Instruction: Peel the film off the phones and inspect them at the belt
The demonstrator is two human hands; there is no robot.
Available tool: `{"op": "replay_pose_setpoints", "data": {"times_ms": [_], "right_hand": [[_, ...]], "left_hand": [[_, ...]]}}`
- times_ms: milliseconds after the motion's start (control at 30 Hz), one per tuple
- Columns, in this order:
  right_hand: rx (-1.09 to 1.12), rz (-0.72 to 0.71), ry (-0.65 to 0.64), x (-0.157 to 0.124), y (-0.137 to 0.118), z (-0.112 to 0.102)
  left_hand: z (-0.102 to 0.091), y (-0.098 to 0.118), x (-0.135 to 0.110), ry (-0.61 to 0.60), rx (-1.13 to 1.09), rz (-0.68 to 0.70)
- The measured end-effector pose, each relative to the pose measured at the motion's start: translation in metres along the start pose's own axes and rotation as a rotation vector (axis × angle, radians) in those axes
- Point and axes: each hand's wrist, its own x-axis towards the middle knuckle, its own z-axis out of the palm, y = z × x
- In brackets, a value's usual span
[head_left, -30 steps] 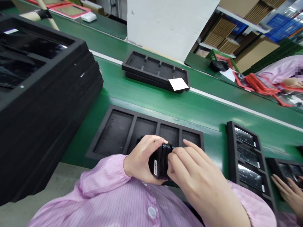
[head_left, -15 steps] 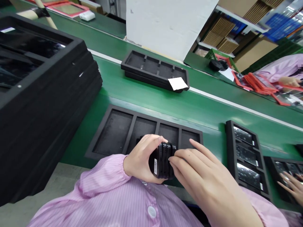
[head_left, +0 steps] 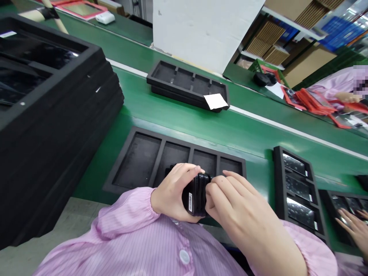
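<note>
My left hand (head_left: 171, 194) is wrapped round a small stack of black flat devices (head_left: 194, 195), held on edge close to my chest, with a white label on the nearest one. My right hand (head_left: 235, 210) presses its fingertips against the right side of that stack, thumb tucked under. Both hands hover over the near edge of an empty black foam tray (head_left: 143, 157) with several compartments on the green bench.
A tall stack of black foam trays (head_left: 54, 115) stands at the left. Another black tray (head_left: 186, 85) with a white slip lies on the conveyor. At the right, trays (head_left: 299, 191) hold shiny devices, and another person's hand (head_left: 352, 226) rests there. Red-framed items lie far right.
My right hand's fingers, spread off the stack half a second ago, have closed back onto its right side. The other person's hand at the right has shifted slightly.
</note>
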Motion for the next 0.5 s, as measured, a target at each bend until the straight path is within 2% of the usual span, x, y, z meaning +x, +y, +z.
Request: {"op": "replay_pose_setpoints", "data": {"times_ms": [100,300,500], "right_hand": [[0.037,-0.026,0.001,-0.002,0.004,-0.001],[0.165,0.052,0.046,-0.010,0.010,-0.005],[0.148,0.086,-0.007,-0.011,0.003,-0.006]], "left_hand": [[0.000,0.001,0.000,0.002,0.002,-0.001],[-0.001,0.005,0.000,-0.026,0.015,-0.077],[0.000,0.001,-0.002,-0.012,-0.011,-0.023]]}}
